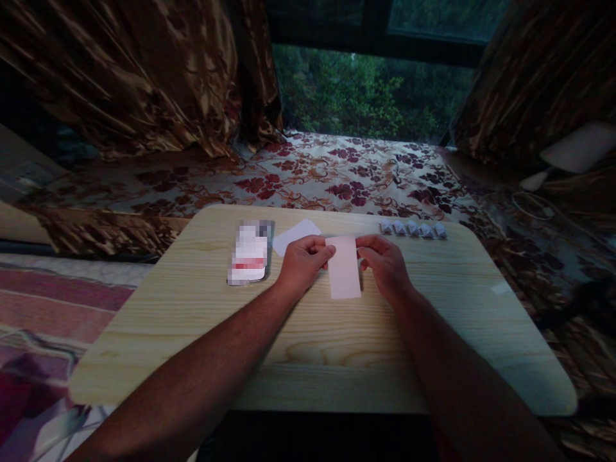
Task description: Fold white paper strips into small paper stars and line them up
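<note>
A plain rectangular sheet of pale paper [344, 269] is held up over the table, its long side running toward me. My left hand [304, 260] pinches its left edge, thumb on top near the upper corner. At the upper right edge, my right hand [384, 258] has its index finger and thumb closed on the paper, the other fingers curled. Behind my left hand another pale sheet of paper [294, 236] lies flat, partly covered by that hand. Several small folded paper pieces [412, 228] stand in a row toward the back right.
A phone [249, 251], its screen blurred, lies on the light wooden table [327, 350] left of my hands. Beyond the table is a ledge with floral cloth [351, 170] under a window. A white lamp [580, 149] stands at the right, and a striped bed cover [62, 295] is at the left.
</note>
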A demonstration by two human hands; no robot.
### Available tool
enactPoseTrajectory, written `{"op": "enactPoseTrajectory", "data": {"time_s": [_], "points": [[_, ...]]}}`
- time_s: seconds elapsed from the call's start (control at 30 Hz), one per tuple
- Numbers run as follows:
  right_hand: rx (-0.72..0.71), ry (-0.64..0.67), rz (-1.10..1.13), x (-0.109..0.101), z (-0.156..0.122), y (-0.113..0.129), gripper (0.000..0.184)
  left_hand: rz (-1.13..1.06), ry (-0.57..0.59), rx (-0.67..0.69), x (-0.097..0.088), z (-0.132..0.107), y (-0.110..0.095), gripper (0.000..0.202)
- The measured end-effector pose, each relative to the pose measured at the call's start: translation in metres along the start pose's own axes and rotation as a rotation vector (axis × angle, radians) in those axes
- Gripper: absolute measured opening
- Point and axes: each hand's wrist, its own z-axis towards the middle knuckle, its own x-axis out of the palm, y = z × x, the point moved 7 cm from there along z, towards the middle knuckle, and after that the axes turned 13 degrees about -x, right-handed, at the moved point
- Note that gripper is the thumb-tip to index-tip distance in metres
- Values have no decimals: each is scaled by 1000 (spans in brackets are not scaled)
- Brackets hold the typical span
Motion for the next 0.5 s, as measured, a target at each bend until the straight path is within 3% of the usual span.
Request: {"op": "enactPoseTrajectory", "data": {"time_s": [0.2, 0.37, 0.5], "points": [[-65, 4, 10, 8, -4, 10, 17, -23, 13, -6, 2, -1, -1, 21], [-70, 38, 170, 14, -7, 13, 19, -9, -30, 1, -1, -1, -3, 24], [-67, 89, 135, 17, -8, 16, 17, 3, -40, 23, -3, -1, -4, 25]]}}
